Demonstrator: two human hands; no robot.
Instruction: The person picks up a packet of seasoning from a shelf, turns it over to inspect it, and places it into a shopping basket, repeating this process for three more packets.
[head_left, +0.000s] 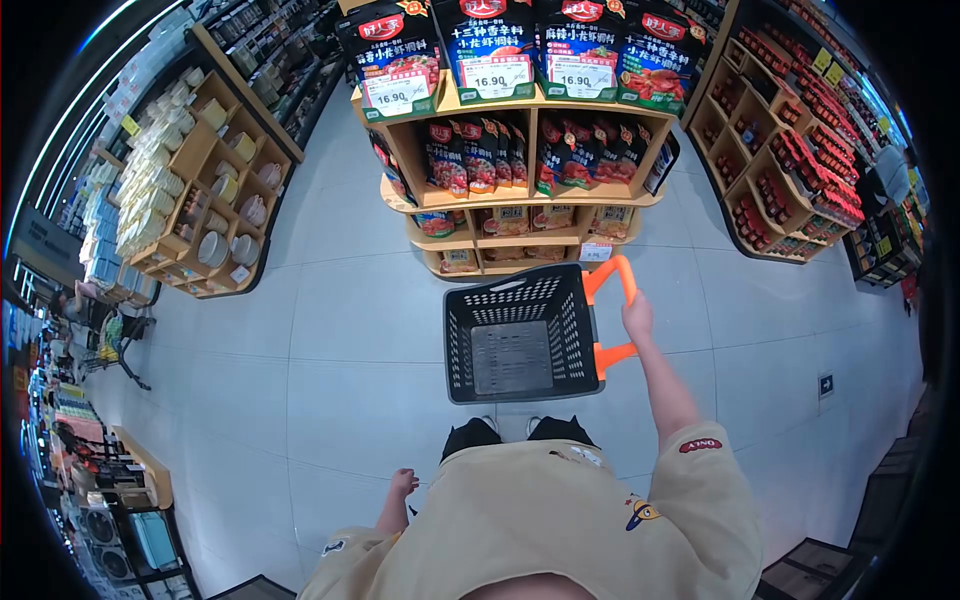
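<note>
My right hand (638, 318) is closed around the orange handle (627, 275) of a black shopping basket (597, 340). The basket has perforated sides, its bare bottom shows from above, and it is in front of my feet. Down at my left side hangs my left hand (404, 482), its fingers loosely curled and nothing visible in them. Just beyond the basket is a wooden display stand (520, 203). Black seasoning pouches (490, 50) stand along its top behind price cards reading 16.90, with more pouches in the compartments below.
A wooden shelf unit (215, 200) with pale bowls and dishes stands at the left. On the right, another shelf unit (780, 170) carries red-topped jars. A shopping cart (118, 350) is at the far left, with a person beside it. Grey tiled floor (360, 330) surrounds the basket.
</note>
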